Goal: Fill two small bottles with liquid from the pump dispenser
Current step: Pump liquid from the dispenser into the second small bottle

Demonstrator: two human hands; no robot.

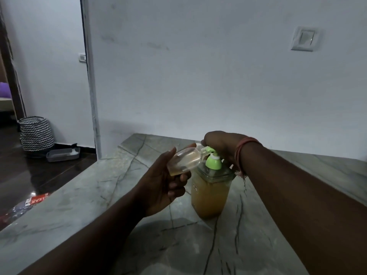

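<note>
Left hand [162, 185] clasping tilted bottle [185, 160] at its body, light, slick plastic; right hand [220, 145] curled over pump [213, 162].

A grey marble worktop [83, 211] with dark veins runs to a pale, scuffed wall [198, 76] bearing a white switch plate [305, 38]. Left of the worktop's far corner, a doorway opens onto glossy dark floor [39, 175], where a zigzag-patterned basket [36, 133] stands beside a grey tray [63, 154]. Light is dim.
</note>
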